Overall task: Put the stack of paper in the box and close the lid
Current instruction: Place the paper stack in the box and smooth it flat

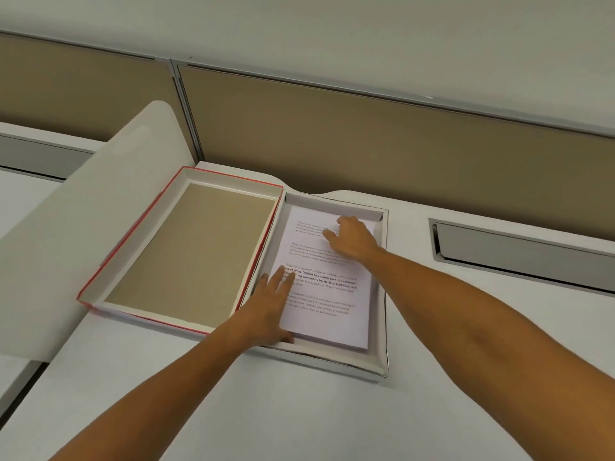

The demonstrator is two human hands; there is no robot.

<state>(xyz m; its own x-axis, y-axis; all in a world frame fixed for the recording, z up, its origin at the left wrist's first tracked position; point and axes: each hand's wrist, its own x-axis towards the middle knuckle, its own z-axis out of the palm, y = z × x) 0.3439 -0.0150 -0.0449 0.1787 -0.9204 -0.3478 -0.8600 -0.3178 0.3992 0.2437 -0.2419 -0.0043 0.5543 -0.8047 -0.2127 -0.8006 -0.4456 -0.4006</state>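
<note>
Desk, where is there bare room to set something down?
The desk is bare in front of the box, between the two forearms, and right of the box up to the slot. The back left is crowded: lid beside box, paper under the left hand and right hand.

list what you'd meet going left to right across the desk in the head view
white curved divider → red-edged lid, lying open side up → left hand at the paper's near left edge → stack of paper in the white box → grey slot in the desk.
</note>
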